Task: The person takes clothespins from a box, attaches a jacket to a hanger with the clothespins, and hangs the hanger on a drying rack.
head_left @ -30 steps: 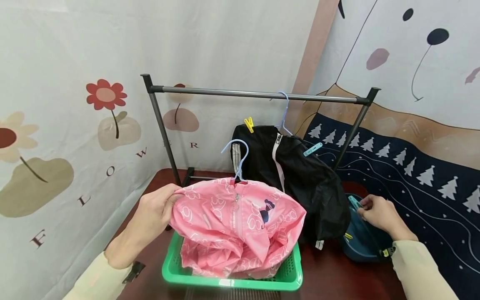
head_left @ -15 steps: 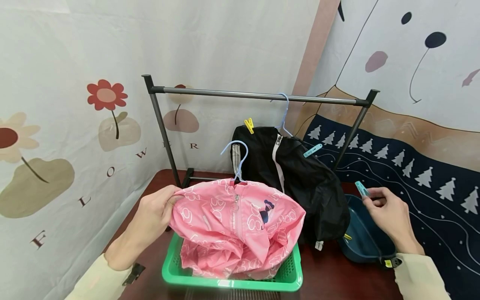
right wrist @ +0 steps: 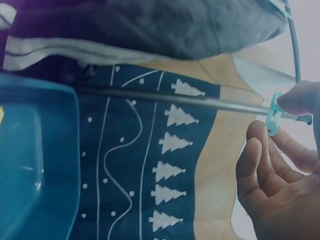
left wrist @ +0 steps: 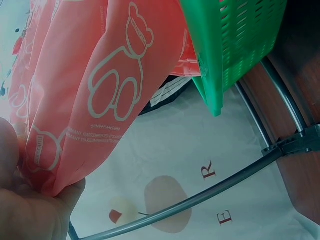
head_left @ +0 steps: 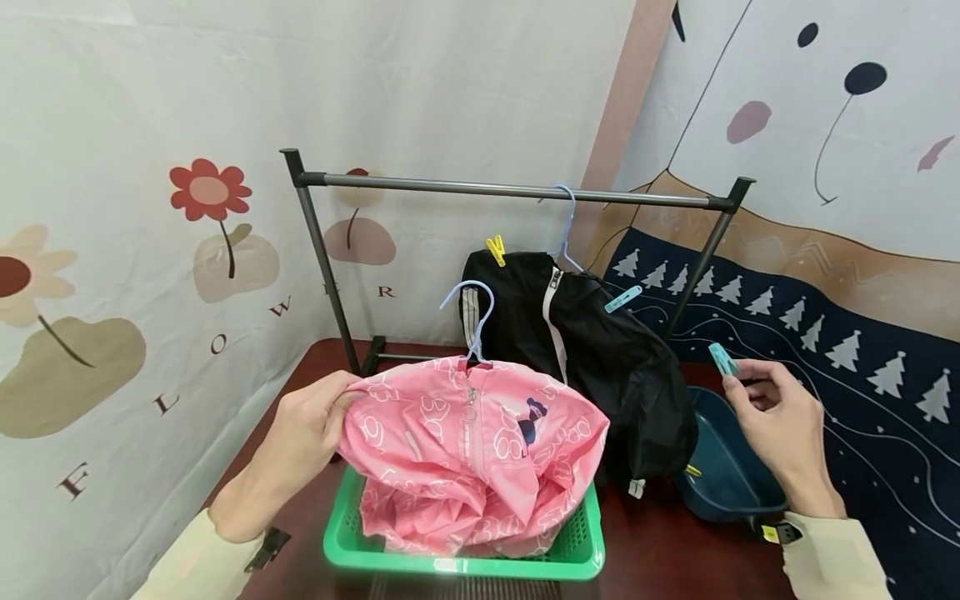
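A pink jacket (head_left: 480,450) with white bear outlines sits over a green basket (head_left: 465,567), a light blue hanger (head_left: 480,321) rising from its collar. My left hand (head_left: 288,446) pinches the jacket's left shoulder corner; in the left wrist view the cloth (left wrist: 105,100) is gathered between thumb and fingers. At the right, my right hand (head_left: 783,425) holds a light blue clothespin (head_left: 723,359) between thumb and fingertips, above a dark blue bin (head_left: 720,500). The right wrist view shows the same clothespin (right wrist: 274,114) pinched, the other fingers loosely bent.
Behind stands a clothes rack with a metal bar (head_left: 450,185). From it hangs a black jacket (head_left: 592,333) on a blue hanger, with a yellow clothespin (head_left: 497,250) and a blue clothespin (head_left: 623,298) on its shoulders. A yellow clothespin (head_left: 693,471) lies in the bin.
My right hand has lifted out of the dark blue bin with the light blue clothespin and turned it more upright. My left hand and the pink jacket stay almost where they were.
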A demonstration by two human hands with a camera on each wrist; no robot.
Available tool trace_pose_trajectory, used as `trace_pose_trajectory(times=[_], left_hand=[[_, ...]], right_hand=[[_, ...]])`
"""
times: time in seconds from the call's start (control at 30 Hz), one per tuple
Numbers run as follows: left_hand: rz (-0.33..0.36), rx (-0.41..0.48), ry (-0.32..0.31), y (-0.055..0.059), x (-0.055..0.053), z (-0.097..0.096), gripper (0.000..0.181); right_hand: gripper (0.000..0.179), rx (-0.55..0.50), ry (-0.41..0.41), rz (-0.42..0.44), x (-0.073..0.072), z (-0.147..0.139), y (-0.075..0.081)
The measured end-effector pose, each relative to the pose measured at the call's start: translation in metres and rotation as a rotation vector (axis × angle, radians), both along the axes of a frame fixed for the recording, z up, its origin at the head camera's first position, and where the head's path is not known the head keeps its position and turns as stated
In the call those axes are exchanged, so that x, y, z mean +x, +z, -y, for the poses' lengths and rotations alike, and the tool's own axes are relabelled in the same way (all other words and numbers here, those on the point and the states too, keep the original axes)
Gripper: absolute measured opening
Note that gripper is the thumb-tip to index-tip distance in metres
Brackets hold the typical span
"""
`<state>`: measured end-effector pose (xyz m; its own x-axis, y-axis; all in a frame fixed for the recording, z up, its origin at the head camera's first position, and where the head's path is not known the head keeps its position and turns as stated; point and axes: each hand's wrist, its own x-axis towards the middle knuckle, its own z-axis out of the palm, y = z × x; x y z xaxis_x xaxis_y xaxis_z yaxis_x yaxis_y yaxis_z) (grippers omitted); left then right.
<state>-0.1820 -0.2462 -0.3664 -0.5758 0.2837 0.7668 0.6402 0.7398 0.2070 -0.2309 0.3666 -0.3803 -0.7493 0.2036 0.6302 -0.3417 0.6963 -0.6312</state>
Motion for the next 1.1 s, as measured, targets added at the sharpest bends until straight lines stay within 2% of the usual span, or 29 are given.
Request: trace_pose_trajectory(times=[0.3, 0.63, 0.8, 1.1], left_hand=[[-0.005, 0.003, -0.002, 0.0, 0.0, -0.002, 0.036], [0.008, -0.002, 0.006, 0.0, -0.001, -0.004, 0.029], [0.023, 0.003, 0.007, -0.001, -0.001, -0.004, 0.028], [-0.002, 0.003, -0.001, 0.0, -0.002, -0.005, 0.034]], right_hand=[[0.033, -0.019, 0.086, -0.08, 0.004, 0.016, 0.007], [0.036, -0.018, 0.226, -0.197, 0.009, 0.041, 0.015], [0.035, -0.033, 0.287, -0.201, 0.011, 0.053, 0.019], [0.04, -0.002, 0.342, -0.201, 0.013, 0.075, 0.024]])
